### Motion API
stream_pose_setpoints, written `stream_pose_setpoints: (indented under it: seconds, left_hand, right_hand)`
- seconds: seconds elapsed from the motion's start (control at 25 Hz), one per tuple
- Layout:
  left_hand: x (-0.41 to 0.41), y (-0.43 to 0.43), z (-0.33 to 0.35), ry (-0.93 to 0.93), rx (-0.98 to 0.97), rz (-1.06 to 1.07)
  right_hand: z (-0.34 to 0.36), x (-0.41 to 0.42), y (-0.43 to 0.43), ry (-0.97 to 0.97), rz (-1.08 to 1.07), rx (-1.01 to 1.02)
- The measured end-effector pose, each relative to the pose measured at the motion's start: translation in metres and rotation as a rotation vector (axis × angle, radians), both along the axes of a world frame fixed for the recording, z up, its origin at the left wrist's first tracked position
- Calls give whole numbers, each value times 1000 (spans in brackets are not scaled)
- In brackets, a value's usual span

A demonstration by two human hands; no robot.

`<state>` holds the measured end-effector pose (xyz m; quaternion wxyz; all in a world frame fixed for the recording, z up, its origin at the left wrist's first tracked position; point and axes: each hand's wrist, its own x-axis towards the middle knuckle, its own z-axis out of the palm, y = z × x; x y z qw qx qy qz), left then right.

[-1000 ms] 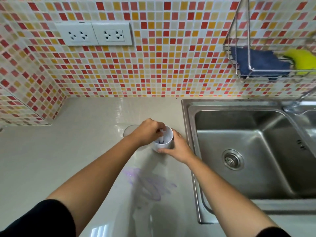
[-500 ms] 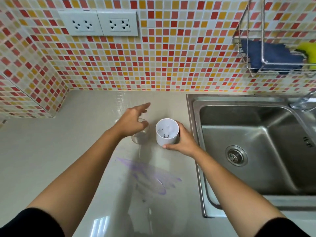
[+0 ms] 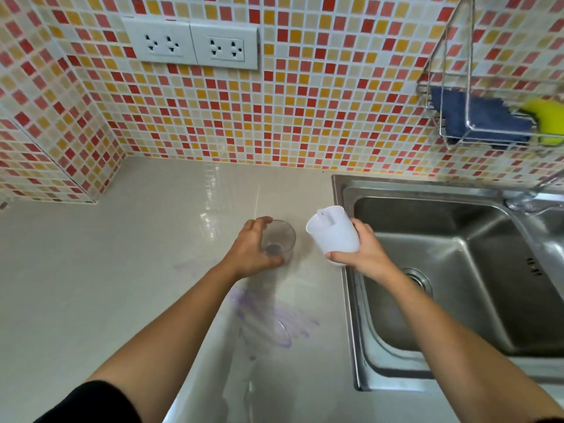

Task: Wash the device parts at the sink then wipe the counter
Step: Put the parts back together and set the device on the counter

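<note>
Head view gives us, largest first, the mosaic wall (image 3: 305,117) of red, orange and cream tiles across the top of the frame. Below it the pale glossy table (image 3: 91,285) fills the left and centre. At the right sits the steel sink (image 3: 346,315), its drain (image 3: 418,279) at the middle right. In the upper right a wire rack (image 3: 470,131) hangs on the wall with a blue cloth (image 3: 476,117) and a yellow sponge (image 3: 546,117) in it. In the upper left we see a double socket plate (image 3: 192,44).

At the centre, the left hand (image 3: 250,254) is curled round a clear cup (image 3: 282,236) that stands upright on the table, fingers at its far rim and thumb at its near side. Just to the right, the right hand (image 3: 363,254) grips a white cup (image 3: 334,233), held tipped over the seam where the table meets the sink rim. The two cups are apart. Below them a purple smear (image 3: 274,319) marks the table.

Half a second ago the left hand was spread open above the clear cup; now it has closed on it. The white cup then stood upright on the table with its dark-flecked inside facing us. Now it is tilted and we no longer see inside.
</note>
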<state>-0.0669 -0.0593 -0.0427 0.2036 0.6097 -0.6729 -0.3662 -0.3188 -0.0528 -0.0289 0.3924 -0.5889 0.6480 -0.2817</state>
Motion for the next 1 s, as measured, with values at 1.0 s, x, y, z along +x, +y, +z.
stream_pose_setpoints:
  seconds: [1.0]
  left_hand:
    - [-34, 12, -1, 200, 59, 52]
  right_hand:
    - [63, 46, -21, -8, 296, 126]
